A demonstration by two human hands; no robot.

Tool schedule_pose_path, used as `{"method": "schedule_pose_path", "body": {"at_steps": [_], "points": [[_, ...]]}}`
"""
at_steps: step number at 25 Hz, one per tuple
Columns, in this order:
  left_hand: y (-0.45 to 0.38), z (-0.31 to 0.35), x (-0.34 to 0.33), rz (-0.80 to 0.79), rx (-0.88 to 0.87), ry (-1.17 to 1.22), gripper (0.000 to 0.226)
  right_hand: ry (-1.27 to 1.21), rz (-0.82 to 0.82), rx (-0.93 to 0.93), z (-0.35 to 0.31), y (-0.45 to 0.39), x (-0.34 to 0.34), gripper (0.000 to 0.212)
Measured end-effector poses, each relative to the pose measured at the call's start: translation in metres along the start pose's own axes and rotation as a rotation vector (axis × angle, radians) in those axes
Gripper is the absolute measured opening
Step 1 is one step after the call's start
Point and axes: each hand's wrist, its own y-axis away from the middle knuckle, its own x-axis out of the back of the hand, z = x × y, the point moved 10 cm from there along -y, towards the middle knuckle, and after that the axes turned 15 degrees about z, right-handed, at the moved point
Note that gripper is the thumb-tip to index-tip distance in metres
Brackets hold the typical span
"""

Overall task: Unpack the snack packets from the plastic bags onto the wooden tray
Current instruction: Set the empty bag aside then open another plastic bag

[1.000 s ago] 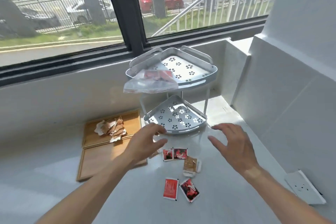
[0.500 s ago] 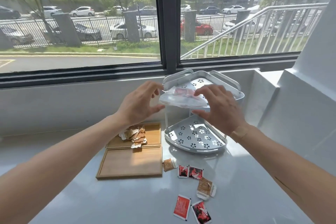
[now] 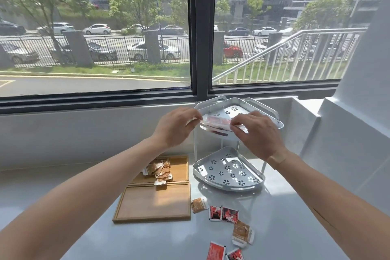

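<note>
Packets lie loose on the grey counter [image 3: 295,228] nearest the camera, red packets [image 3: 223,213] and a brown packet [image 3: 242,236] just right of the wooden tray [image 3: 152,205], whose far compartment holds a heap of brown packets [image 3: 159,170]. Beyond the tray's right edge stands a two-tier metal corner rack [image 3: 229,172], its lower shelf bare. At the rack's top shelf, the plastic bag [image 3: 217,125] of red packets lies flat, long axis left to right, pinched at its left end by the left hand [image 3: 175,127] and at its right by the right hand [image 3: 256,133], both forearms stretched forward.
</note>
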Motion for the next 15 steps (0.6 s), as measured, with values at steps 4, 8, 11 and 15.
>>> {"method": "schedule_pose_path", "body": {"at_steps": [4,8,11,15], "points": [[-0.010,-0.007,0.022,0.114,0.043,0.033,0.014,0.022,0.084,0.037,-0.022,-0.020,0.013,0.004],[-0.017,-0.009,0.062,0.268,0.051,0.108,0.011,-0.016,0.188,0.021,-0.047,-0.044,0.033,0.002],[-0.016,-0.011,0.091,0.336,0.056,0.160,0.009,-0.055,0.226,0.004,-0.069,-0.056,0.042,0.003],[0.019,-0.028,0.120,0.342,0.178,0.291,0.007,-0.228,0.100,-0.043,-0.102,-0.046,0.027,0.005]]}}
